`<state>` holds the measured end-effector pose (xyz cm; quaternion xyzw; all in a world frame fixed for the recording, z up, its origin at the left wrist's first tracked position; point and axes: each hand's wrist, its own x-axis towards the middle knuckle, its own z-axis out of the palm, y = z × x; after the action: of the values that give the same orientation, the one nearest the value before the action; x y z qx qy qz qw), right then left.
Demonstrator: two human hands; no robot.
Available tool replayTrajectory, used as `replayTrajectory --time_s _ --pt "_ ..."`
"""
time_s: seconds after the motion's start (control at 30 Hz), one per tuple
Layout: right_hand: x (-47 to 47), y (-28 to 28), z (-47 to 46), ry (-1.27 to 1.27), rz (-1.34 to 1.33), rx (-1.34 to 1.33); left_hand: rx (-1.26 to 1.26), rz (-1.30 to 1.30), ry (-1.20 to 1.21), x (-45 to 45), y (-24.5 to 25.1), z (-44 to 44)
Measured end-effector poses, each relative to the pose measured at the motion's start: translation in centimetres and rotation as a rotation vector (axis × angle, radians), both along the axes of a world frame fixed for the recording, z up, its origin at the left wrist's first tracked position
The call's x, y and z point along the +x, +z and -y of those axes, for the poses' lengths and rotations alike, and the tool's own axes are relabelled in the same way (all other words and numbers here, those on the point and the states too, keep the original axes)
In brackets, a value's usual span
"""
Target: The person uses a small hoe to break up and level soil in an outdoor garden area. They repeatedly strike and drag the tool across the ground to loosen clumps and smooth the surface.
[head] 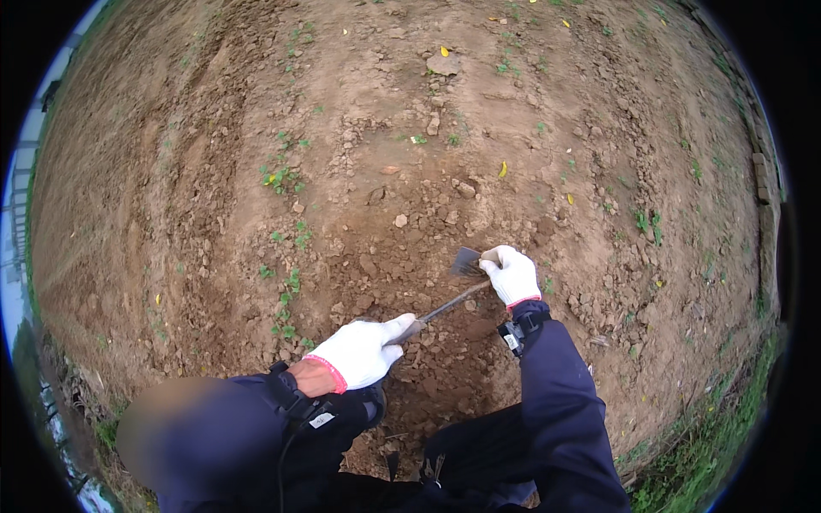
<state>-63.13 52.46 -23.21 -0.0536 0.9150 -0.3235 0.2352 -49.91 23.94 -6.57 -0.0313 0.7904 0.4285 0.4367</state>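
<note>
My left hand (359, 353), in a white knit glove with a pink cuff, grips the handle end of a small hand hoe (452, 301). From there its thin shaft slants up to the right. The flat, dark metal blade (466, 261) is at the far end, against my right hand (513, 276). That hand wears a matching white glove, its fingers curled around the head by the blade. Exactly which part they pinch is partly hidden. Loosened brown soil (410, 250) with many clods lies beneath and beyond the tool.
Small green weeds (287, 301) grow to the left of the dug patch. A flat stone (443, 63) lies farther ahead. Brick edging (761, 176) borders the plot at far right, with grass (693, 449) at lower right. My dark-clad knee (474, 442) is close below the hands.
</note>
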Motion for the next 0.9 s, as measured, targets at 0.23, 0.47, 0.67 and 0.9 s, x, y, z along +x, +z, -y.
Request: replayTrajectory --time_s 0.23,0.47,0.67,0.9 --pt "-0.5 -0.2 0.0 0.223 -0.206 0.005 0.003 0.056 0.041 -0.6 0.2 0.1" --pt "-1.2 -0.4 0.1 0.548 -0.377 0.211 -0.007 0.016 0.005 -0.4 -0.2 -0.1" --pt "-1.3 -0.1 -0.6 0.645 -0.35 0.301 -0.058 0.012 -0.055 -0.1 -0.4 -0.5" --pt "-0.8 0.3 -1.2 0.491 -0.275 0.328 -0.046 -0.053 -0.046 0.0 -0.6 -0.8"
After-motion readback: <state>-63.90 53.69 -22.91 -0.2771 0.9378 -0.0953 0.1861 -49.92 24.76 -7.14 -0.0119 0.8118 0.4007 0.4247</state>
